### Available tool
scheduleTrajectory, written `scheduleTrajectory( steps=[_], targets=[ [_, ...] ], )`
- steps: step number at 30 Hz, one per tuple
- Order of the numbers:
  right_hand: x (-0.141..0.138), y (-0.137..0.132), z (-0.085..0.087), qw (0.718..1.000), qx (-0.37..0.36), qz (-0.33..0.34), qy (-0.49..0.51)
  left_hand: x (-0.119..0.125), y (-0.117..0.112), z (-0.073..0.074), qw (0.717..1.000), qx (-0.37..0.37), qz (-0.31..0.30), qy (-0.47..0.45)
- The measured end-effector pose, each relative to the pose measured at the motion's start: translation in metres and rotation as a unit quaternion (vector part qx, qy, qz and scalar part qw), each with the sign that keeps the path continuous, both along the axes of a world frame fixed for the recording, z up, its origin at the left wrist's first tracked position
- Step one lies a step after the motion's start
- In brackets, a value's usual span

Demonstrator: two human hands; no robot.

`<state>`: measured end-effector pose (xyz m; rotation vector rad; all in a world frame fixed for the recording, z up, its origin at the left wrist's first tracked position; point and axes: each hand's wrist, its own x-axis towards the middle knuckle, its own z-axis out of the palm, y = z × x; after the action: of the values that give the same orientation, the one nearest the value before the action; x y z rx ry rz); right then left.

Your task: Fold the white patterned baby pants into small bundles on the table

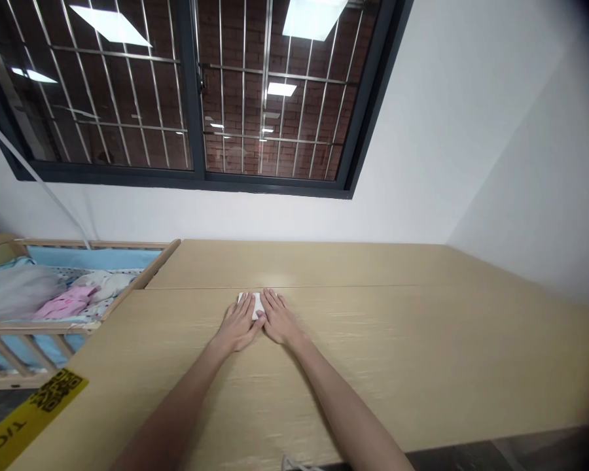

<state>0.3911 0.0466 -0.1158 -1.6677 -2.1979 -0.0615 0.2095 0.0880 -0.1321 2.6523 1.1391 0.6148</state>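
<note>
Both my hands lie flat on a small white folded item (256, 303) on the light wooden table (397, 353). My left hand (239, 324) presses its left part, fingers stretched out and close together. My right hand (277, 318) covers its right part, fingers also flat and extended. The thumbs nearly touch in the middle. Most of the white item is hidden under my fingers; only a narrow strip shows between the hands.
A wooden crib (53, 294) with blue lining, pink and white cloth stands at the table's left edge. A yellow label (29, 415) sticks to the table's near left corner. A barred window (191, 91) and white walls lie beyond.
</note>
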Motion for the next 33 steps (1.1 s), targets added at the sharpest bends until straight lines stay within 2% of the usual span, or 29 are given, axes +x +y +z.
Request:
scheduleTrajectory(
  steps=[6,12,19,23,27,33],
  targets=[
    [0.013,-0.009,0.010,0.998,-0.051,-0.031,0.033,-0.012,0.002,0.000,0.999,-0.004,0.024,0.025],
    [0.019,-0.012,0.011,0.996,-0.072,-0.035,0.050,-0.014,0.001,-0.001,0.998,0.010,0.051,0.024],
    [0.020,-0.020,0.020,0.998,0.015,0.013,0.057,-0.018,-0.004,0.011,0.998,0.057,0.012,0.011],
    [0.018,-0.021,0.023,0.997,0.001,0.040,0.061,-0.016,-0.003,0.010,0.999,0.048,0.007,0.011],
    [0.020,-0.014,0.018,0.997,-0.001,0.038,0.067,-0.009,0.003,0.010,0.999,0.042,0.023,0.000],
    [0.025,0.002,0.007,0.994,0.049,0.044,0.089,-0.004,0.010,0.012,0.997,0.047,0.048,-0.034]
  ],
)
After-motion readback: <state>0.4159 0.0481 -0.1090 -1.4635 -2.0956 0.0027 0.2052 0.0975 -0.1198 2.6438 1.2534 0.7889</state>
